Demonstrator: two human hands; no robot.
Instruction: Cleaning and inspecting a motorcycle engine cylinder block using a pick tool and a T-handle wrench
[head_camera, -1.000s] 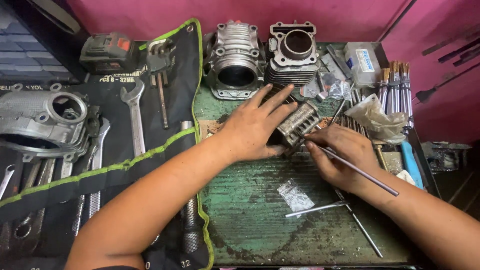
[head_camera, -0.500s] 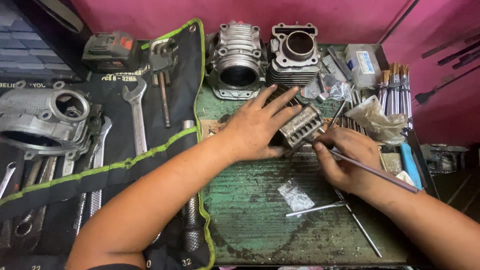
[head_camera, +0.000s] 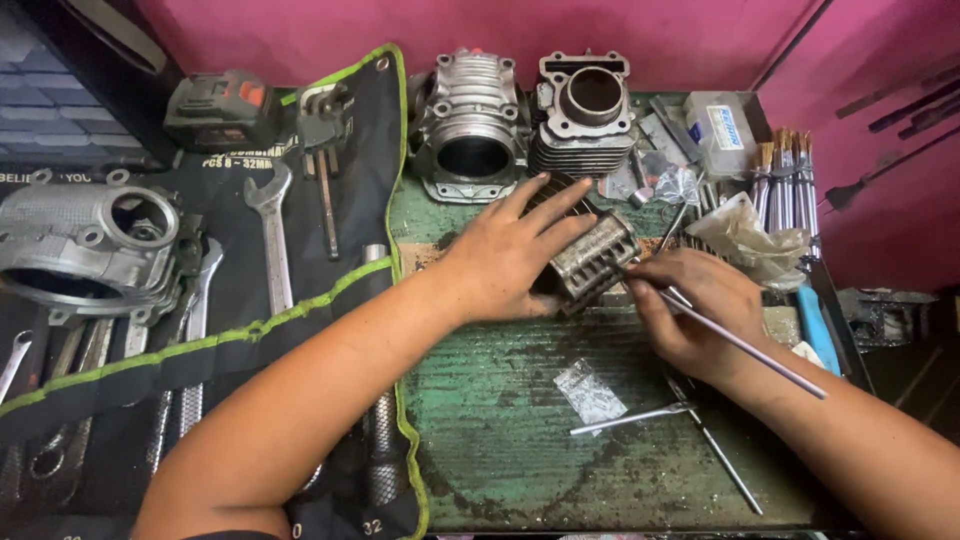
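Left hand: the left hand (head_camera: 510, 255) lies flat, fingers spread, over the top of a finned metal block (head_camera: 592, 262); palm down, pressing rather than gripping, thumb tucked against the block's near side.
Right hand: the right hand (head_camera: 695, 310) is closed around a long thin metal rod (head_camera: 745, 345); the fingers pinch it near its front end.
Rod: it runs slanting from the block's right edge back over the wrist toward the lower right; its tip meets the block's side, though whether it enters a hole cannot be told.
Block: small, grey, ribbed on its visible face; it sits on the green worktop (head_camera: 520, 450) near the middle, just in front of the two cylinders.
Behind: a silver engine cylinder (head_camera: 472, 125) and a darker finned cylinder (head_camera: 590, 115) stand side by side against the pink wall.
Near front: a small clear plastic bag (head_camera: 590, 392) and two loose thin rods (head_camera: 630, 418) lie on the worktop, close below the right hand.
Left side: a black tool roll (head_camera: 250, 300) with green trim holds an open-ended spanner (head_camera: 272, 235); a large grey engine casing (head_camera: 85, 250) rests at its far left.
Right side: a bundle of brushes (head_camera: 785, 175) and a crumpled plastic wrapper (head_camera: 755, 240) lie beside the right hand.
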